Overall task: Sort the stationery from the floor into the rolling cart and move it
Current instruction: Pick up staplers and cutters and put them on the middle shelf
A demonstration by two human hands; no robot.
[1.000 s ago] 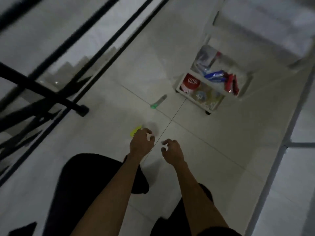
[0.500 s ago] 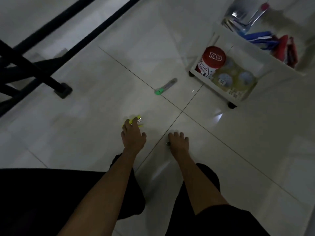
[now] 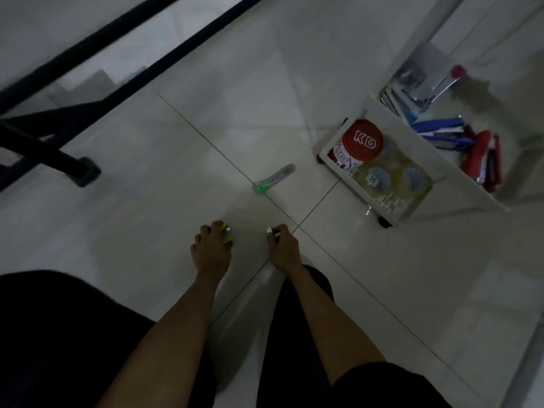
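Note:
My left hand (image 3: pixel 211 251) is down on the white tiled floor, its fingers closed over small yellow binder clips (image 3: pixel 227 234). My right hand (image 3: pixel 283 245) pinches a small white and dark clip (image 3: pixel 271 230) just above the floor. A grey utility knife with a green end (image 3: pixel 272 179) lies on the tiles beyond both hands. The white rolling cart (image 3: pixel 379 125) stands at the right, holding a red-lidded tub (image 3: pixel 363 139), tape rolls (image 3: pixel 379 178), blue pens (image 3: pixel 438 125) and red staplers (image 3: pixel 482 154).
A black metal railing (image 3: pixel 123 51) with a foot (image 3: pixel 85 172) runs along the left, with stairs dropping behind it. My dark-clothed knees (image 3: pixel 59 334) fill the bottom of the view. Open tile lies between my hands and the cart.
The view has dropped closer to the floor. My left hand has closed over the yellow clips, and my right hand has lifted a small clip off the tile.

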